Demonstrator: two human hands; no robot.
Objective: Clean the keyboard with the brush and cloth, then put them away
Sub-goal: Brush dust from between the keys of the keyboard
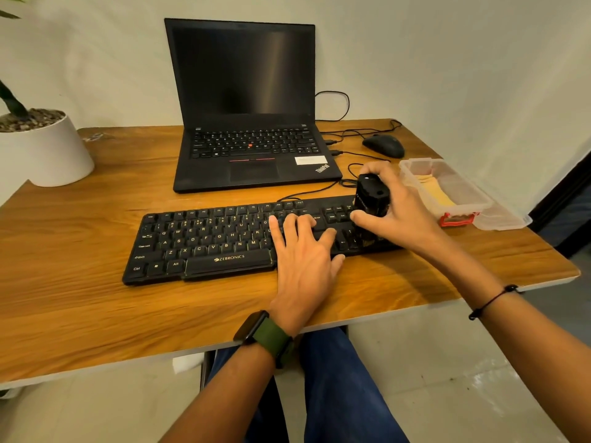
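Now right hand [396, 203] grip around brush [371, 196], over keyboard [204, 238] right end

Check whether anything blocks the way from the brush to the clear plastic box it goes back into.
Nothing visible does. The right hand grips the brush over the keyboard's right end; the open plastic box sits just to its right, only bare desk between.

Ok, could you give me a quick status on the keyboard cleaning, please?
Right hand grips brush over keyboard right end. Left hand flat on keys. Cloth in box.
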